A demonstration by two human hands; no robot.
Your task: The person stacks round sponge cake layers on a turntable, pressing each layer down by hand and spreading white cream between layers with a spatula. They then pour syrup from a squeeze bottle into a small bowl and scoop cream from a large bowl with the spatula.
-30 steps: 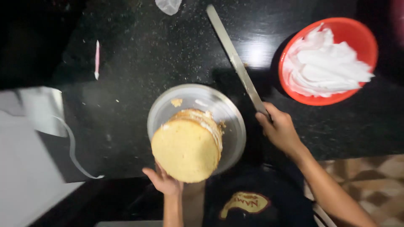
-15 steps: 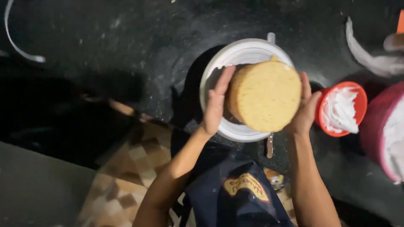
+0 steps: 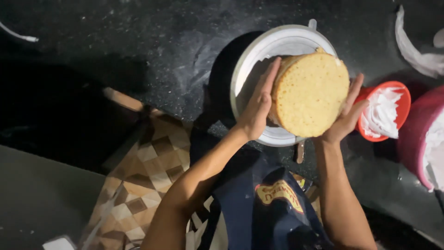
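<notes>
Over the round white turntable (image 3: 259, 60), centre-right of frame, both hands are on a round yellow sponge cake layer (image 3: 311, 95). Left hand (image 3: 257, 107) is pressed flat to the cake's left edge, fingers (image 3: 268, 78) straight and close together, pointing up toward the counter's far side. Right hand (image 3: 344, 121) cups the right edge, fingers spread a bit and curved round the rim. So the cake sits clamped between two open palms, no fist on either side. Can't tell whether it rests on the turntable or is lifted just clear of it; cake hides the contact.

Containers next: red bowl (image 3: 401, 95) just right of the right hand, w/ white cream (image 3: 381, 113) heaped inside, partly behind the thumb. Further right, pink tub (image 3: 414, 139), cut off by the frame edge, white stuff inside, can't say what. Top right, crumpled white plastic (image 3: 416, 53), also cut off.

Hard to read: a thin dark object (image 3: 300, 152) pokes out below the turntable's near rim, mostly hidden. Small white nub (image 3: 312, 23) at the turntable's far rim, unclear what it is. Black speckled counter (image 3: 138, 41) is dim, left half nearly lost in shadow. Dark blue apron (image 3: 259, 199) w/ yellow patch fills the bottom; checkered floor (image 3: 143, 171) shows left of it.
</notes>
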